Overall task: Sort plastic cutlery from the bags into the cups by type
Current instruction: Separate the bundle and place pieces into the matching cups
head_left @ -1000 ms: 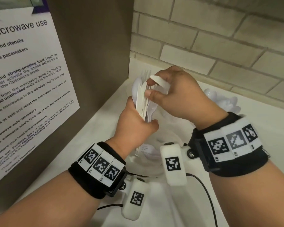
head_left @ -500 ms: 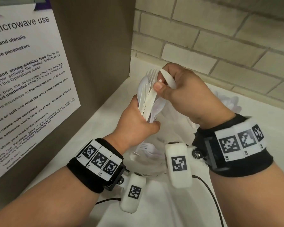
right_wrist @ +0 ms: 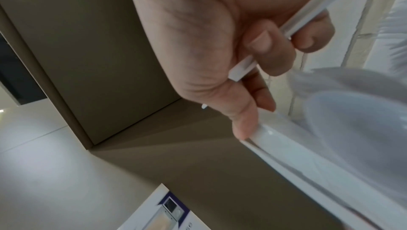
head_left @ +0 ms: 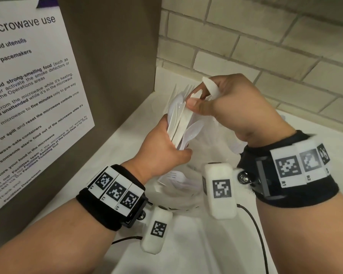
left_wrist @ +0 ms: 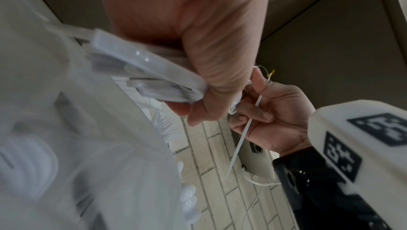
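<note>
My left hand point(head_left: 166, 147) grips a fanned bundle of white plastic cutlery point(head_left: 178, 119) upright by the handles; spoons, forks and flat knives show in it. My right hand point(head_left: 226, 107) holds a white knife point(head_left: 211, 87) tucked under its curled fingers, while its thumb and forefinger pinch the top of another flat piece in the bundle. In the right wrist view the knife point(right_wrist: 275, 42) crosses the fingers and the thumb presses a bundle piece point(right_wrist: 286, 146). The left wrist view shows the bundle's handles point(left_wrist: 154, 80) in my fist. Under both hands lies a clear plastic bag point(head_left: 186, 178) with more cutlery inside.
A brown panel carrying a microwave notice point(head_left: 28, 95) stands close on the left. A brick wall point(head_left: 265, 46) runs behind. Upright forks point(left_wrist: 163, 124) and spoons point(left_wrist: 187, 197) stand by the wall. Cables point(head_left: 259, 234) trail over the white counter point(head_left: 127, 135).
Both hands have risen slightly with the bundle. My right thumb has slid up to the top of the bundle and now pinches one flat piece there.
</note>
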